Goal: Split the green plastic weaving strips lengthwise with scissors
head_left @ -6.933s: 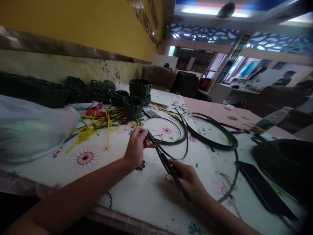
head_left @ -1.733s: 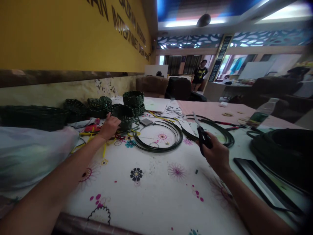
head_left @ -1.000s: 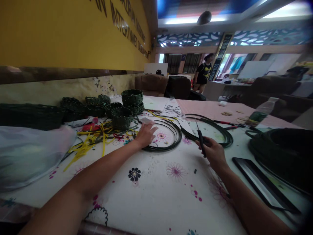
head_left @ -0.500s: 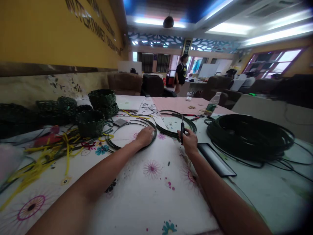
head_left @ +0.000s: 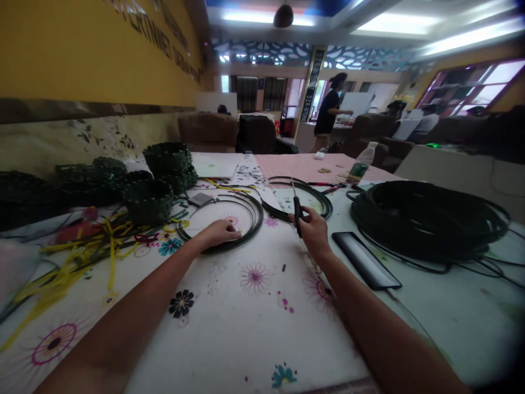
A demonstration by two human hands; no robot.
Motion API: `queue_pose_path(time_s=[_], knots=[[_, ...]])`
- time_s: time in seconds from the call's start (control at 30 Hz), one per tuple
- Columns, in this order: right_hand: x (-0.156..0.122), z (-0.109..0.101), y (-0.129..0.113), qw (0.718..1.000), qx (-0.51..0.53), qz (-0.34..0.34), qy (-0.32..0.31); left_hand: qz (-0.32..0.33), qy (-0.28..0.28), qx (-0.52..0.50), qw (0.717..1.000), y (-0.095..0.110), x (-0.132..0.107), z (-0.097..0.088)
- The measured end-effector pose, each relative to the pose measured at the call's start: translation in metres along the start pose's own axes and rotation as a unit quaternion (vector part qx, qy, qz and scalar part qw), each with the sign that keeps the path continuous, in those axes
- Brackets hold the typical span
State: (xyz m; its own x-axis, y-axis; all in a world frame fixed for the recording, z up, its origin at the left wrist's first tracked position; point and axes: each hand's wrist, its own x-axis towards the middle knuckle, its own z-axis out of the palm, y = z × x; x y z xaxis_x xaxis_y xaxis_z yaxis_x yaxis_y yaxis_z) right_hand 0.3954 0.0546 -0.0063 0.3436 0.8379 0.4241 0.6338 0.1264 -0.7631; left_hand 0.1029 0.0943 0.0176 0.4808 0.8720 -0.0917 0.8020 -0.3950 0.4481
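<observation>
Left hand [head_left: 219, 232] lies flat, fingers released, on a coil of dark green plastic strapping [head_left: 255, 218] mid-worktop [head_left: 229, 342]. Right hand [head_left: 314, 231]: fingers clenched on black-handled scissors [head_left: 297, 216], blades up, just beside a second coil [head_left: 324, 202].

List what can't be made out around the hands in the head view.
Head view:
Scissors: handles hidden by the fingers of the right hand.
Green strip hoops: section under the left hand hidden.
Small grey packet: too small to identify.
Wall lettering: cut off by the top edge.
</observation>
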Motion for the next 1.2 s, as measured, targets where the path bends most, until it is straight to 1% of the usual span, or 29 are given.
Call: queue_pose_path(time_s=[0.07,0.13,0.23,0.3,0.37,0.47,0.57,0.63,0.7,0.87,1.0,1.1,1.2], knots=[[-0.008,0.005,-0.010,1.000,0.013,0.006,-0.015,0.011,-0.002,-0.026,1.000,-0.005,-0.002,0.001],[-0.015,0.011,-0.017,0.999,0.015,-0.004,-0.043,0.025,0.017,-0.025,0.999,-0.006,-0.002,0.005],[-0.023,0.018,-0.021,0.996,-0.017,-0.021,-0.085,0.046,0.030,-0.055,0.997,-0.001,-0.001,0.011],[-0.026,0.021,-0.022,0.993,-0.050,-0.026,-0.101,0.051,0.039,-0.073,0.995,0.004,-0.001,0.013],[-0.027,0.023,-0.022,0.991,-0.077,-0.029,-0.108,0.053,0.059,-0.055,0.995,0.009,-0.002,0.015],[-0.027,0.025,-0.022,0.990,-0.090,-0.028,-0.106,0.051,0.083,0.007,0.995,0.015,-0.004,0.015],[-0.027,0.026,-0.021,0.990,-0.091,-0.025,-0.104,0.013,0.110,0.064,0.992,0.017,-0.004,0.015],[-0.028,0.026,-0.021,0.990,-0.095,-0.028,-0.104,-0.014,0.122,0.084,0.989,0.018,-0.004,0.014],[-0.028,0.027,-0.020,0.989,-0.097,-0.032,-0.105,-0.019,0.108,0.084,0.990,0.018,-0.004,0.014],[-0.028,0.026,-0.022,0.989,-0.102,-0.030,-0.104,-0.007,0.045,0.074,0.996,0.018,-0.003,0.013],[-0.027,0.026,-0.022,0.989,-0.101,-0.029,-0.107,0.001,0.031,0.053,0.998,0.014,-0.001,0.013],[-0.027,0.027,-0.020,0.990,-0.093,-0.029,-0.106,0.019,0.031,0.028,0.999,0.008,0.001,0.013],[-0.027,0.028,-0.019,0.990,-0.091,-0.027,-0.106,0.032,0.017,0.012,0.999,0.004,0.004,0.014]])
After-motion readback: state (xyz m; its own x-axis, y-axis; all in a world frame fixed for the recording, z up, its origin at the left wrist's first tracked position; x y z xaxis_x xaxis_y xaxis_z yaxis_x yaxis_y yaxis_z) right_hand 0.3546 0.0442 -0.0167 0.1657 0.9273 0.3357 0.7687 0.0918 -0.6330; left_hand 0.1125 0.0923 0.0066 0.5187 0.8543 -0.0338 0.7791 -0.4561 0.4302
